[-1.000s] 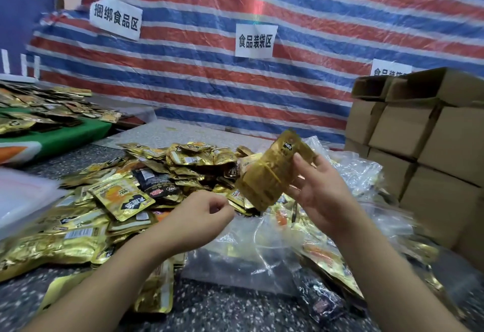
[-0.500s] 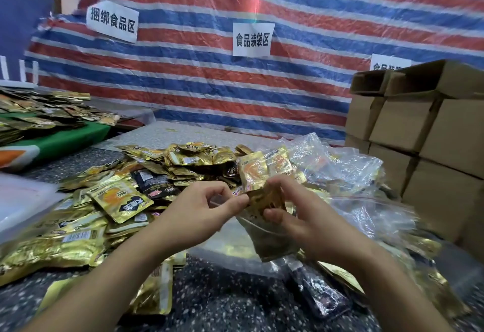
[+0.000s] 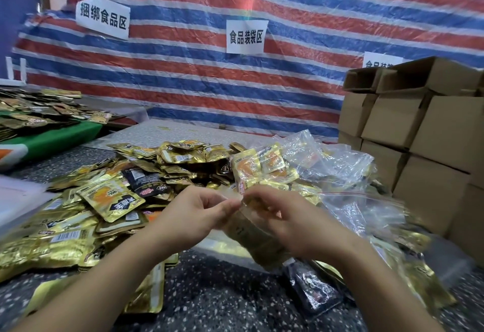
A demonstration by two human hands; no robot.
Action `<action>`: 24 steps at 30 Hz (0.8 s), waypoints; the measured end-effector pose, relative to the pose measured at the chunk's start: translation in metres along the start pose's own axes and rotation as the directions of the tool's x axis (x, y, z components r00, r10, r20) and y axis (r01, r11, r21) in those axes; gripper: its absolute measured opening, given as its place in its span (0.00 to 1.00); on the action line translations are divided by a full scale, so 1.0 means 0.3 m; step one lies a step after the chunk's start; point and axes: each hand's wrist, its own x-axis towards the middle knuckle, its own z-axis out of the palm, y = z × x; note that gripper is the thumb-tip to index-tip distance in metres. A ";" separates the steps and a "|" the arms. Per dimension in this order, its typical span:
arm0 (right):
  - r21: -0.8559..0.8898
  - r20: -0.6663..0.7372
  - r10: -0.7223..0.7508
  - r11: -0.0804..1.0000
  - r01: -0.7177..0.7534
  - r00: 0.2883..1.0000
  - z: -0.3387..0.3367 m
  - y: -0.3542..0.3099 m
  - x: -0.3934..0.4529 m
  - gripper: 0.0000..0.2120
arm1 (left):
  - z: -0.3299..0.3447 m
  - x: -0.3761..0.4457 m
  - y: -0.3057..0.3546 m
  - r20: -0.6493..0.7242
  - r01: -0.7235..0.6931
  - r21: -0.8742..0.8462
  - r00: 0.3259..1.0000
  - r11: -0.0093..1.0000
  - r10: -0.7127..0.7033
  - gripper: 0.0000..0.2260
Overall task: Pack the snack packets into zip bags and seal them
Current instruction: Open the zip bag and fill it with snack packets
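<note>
Striped red-and-blue tarpaulin [image 3: 288, 90] backs a speckled table [image 3: 222, 303] heaped with gold snack packets [image 3: 110, 198]. Near the middle, the left hand [image 3: 193, 216] and right hand [image 3: 293, 227] both pinch the top edge of a clear zip bag [image 3: 259, 242] (gold packets inside), held just above the table. Cardboard boxes [image 3: 419, 132] stand far right.

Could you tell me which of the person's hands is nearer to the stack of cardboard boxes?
Right. The right hand pinches the zip bag mouth on the side toward the cardboard boxes; the left hand pinches it farther away, beside the loose snack packets.
</note>
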 end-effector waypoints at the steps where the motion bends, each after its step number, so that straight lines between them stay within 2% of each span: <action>1: -0.035 0.021 -0.019 0.999 0.019 1.000 0.010 -0.007 0.009 0.13 | 0.002 0.000 -0.001 -0.016 -0.021 0.032 1.000 0.999 0.022 0.13; 4: -0.057 -0.081 -0.018 0.998 0.013 0.997 0.036 -0.020 0.028 0.13 | -0.006 0.008 -0.004 -0.103 -0.070 0.065 0.992 0.995 0.076 0.12; 6: 0.080 -0.189 0.027 0.997 -0.012 0.982 0.038 -0.011 0.025 0.09 | -0.010 0.016 -0.003 -0.184 -0.068 0.000 0.981 0.998 0.067 0.11; 8: 0.163 -0.244 0.011 0.986 0.030 0.970 0.032 0.005 0.005 0.08 | -0.006 0.018 0.001 -0.234 -0.084 -0.062 0.970 0.994 0.068 0.09; 11: 0.002 -0.267 -0.116 0.993 0.121 0.957 0.027 0.017 -0.016 0.08 | 0.003 0.005 0.015 -0.235 -0.134 -0.091 0.966 0.987 0.110 0.10; 13: -0.066 -0.343 -0.173 0.985 0.160 0.923 0.020 0.009 -0.010 0.04 | 0.001 -0.005 0.032 -0.258 -0.163 -0.118 0.957 0.980 0.128 0.12; 18: -0.175 -0.439 -0.349 0.937 0.302 0.828 -0.066 -0.079 0.004 0.05 | -0.016 -0.035 0.110 -0.343 -0.290 -0.241 0.918 0.926 0.199 0.15; 21: -0.230 -0.414 -0.420 0.907 0.354 0.807 -0.117 -0.137 0.013 0.05 | -0.032 -0.050 0.141 -0.358 -0.329 -0.312 0.910 0.891 0.210 0.17; 24: -0.155 -0.325 -0.337 0.941 0.301 0.884 -0.144 -0.165 0.028 0.06 | -0.033 -0.048 0.138 -0.370 -0.301 -0.325 0.913 0.896 0.173 0.17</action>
